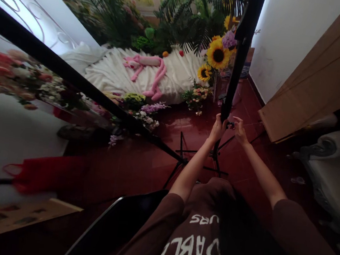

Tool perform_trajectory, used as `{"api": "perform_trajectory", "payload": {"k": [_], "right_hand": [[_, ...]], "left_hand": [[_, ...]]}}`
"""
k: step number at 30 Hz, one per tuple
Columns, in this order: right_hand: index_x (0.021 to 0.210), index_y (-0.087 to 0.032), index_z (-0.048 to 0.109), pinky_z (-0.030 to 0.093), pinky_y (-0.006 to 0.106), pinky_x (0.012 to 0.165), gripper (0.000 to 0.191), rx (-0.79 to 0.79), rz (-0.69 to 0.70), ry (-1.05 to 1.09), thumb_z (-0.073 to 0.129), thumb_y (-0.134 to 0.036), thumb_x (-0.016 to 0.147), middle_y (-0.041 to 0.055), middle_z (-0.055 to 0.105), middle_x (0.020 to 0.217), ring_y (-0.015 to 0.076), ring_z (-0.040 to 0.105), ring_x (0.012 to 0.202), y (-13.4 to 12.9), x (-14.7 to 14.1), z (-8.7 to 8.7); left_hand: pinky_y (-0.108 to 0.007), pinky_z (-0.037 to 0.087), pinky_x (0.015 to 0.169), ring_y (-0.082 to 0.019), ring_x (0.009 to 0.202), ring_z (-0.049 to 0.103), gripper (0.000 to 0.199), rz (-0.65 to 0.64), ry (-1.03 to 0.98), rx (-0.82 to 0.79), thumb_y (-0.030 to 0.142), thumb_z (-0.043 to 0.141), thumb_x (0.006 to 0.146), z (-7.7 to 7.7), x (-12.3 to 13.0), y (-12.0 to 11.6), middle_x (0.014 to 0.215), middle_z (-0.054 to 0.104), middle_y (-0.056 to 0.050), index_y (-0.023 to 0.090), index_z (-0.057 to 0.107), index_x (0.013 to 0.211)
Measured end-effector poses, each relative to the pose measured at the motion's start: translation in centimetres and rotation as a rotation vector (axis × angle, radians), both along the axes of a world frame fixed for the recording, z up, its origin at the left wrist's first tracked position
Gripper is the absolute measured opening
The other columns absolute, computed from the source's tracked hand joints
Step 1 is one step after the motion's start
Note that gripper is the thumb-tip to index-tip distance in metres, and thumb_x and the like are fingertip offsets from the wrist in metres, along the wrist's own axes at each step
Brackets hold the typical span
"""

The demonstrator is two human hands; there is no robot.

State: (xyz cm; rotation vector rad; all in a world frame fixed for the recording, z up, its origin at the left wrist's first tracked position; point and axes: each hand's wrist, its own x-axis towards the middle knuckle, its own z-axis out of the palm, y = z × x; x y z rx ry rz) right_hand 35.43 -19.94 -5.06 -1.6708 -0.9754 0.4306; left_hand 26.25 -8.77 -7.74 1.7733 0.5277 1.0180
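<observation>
My left hand (217, 128) is closed round the upright black pole (231, 85) of a stand, low on its shaft. A small dark knob (230, 126) sticks out from the pole on the right, between my two hands. My right hand (240, 130) is beside this knob, with its fingers curved and apart. The fingertips are very near the knob; whether they touch it is hard to tell. Below my hands, the black legs (216, 166) of the stand spread over the dark red floor.
A second black pole (99, 100) slants across the left to its own splayed legs. Beyond it, a pink plush toy (153, 62) lies on white cloth (180, 77), among flowers and sunflowers (218, 55). A cardboard sheet (303, 77) leans at right. A red bag (40, 171) is at left.
</observation>
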Motion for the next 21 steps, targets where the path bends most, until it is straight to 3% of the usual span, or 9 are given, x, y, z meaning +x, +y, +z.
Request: {"api": "perform_trajectory", "payload": {"k": [4,7,10,15,18,21], "right_hand": [[0.103,-0.023,0.054,0.045,0.023,0.070,0.041,-0.041,-0.060,0.011,0.042,-0.063,0.095,-0.0017,0.061,0.076,0.0128,0.059,0.069,0.2,-0.3,-0.3],[0.078,-0.022,0.053,0.039,0.022,0.062,0.042,-0.100,-0.162,-0.003,0.047,-0.061,0.094,-0.0022,0.056,0.066,0.0124,0.053,0.064,0.8,-0.2,0.6],[0.061,-0.021,0.046,0.029,0.021,0.049,0.047,-0.246,-0.185,0.246,0.047,-0.053,0.096,-0.0022,0.048,0.052,0.0106,0.044,0.051,1.9,0.1,2.2],[0.055,-0.023,0.035,0.016,0.022,0.039,0.046,-0.477,-0.011,0.740,0.036,-0.030,0.100,-0.0072,0.027,0.036,0.0069,0.019,0.034,2.9,1.3,4.6],[0.056,-0.022,0.032,0.014,0.019,0.037,0.046,-0.474,0.121,0.935,0.033,-0.027,0.101,-0.0078,0.026,0.036,0.0057,0.016,0.033,2.8,1.7,4.9],[0.059,-0.022,0.034,0.016,0.018,0.037,0.046,-0.360,0.041,1.004,0.032,-0.035,0.103,-0.0074,0.031,0.037,0.0055,0.021,0.033,2.6,1.3,3.9]], "left_hand": [[-0.032,0.049,0.077,-0.017,0.080,0.061,0.046,0.002,-0.001,0.003,0.062,0.041,0.093,0.0,0.1,0.0,0.096,0.063,-0.010,0.021,0.044,0.115],[-0.032,0.048,0.078,-0.016,0.078,0.059,0.046,0.013,-0.003,-0.002,0.062,0.042,0.093,-0.1,0.2,0.1,0.095,0.061,-0.009,0.021,0.044,0.115],[-0.034,0.048,0.083,-0.017,0.083,0.060,0.045,0.027,0.002,-0.010,0.060,0.045,0.092,-0.2,0.2,0.1,0.096,0.060,-0.009,0.021,0.045,0.116],[-0.034,0.049,0.086,-0.019,0.090,0.061,0.044,0.024,0.021,-0.024,0.059,0.045,0.093,0.0,0.2,0.2,0.101,0.062,-0.012,0.020,0.049,0.114],[-0.034,0.049,0.086,-0.018,0.090,0.062,0.042,0.008,0.029,-0.030,0.057,0.048,0.093,0.5,0.3,0.3,0.100,0.063,-0.011,0.020,0.052,0.112],[-0.033,0.050,0.087,-0.018,0.092,0.063,0.041,-0.036,0.043,-0.020,0.054,0.049,0.093,0.6,-0.2,0.5,0.103,0.064,-0.011,0.020,0.053,0.115]]}}
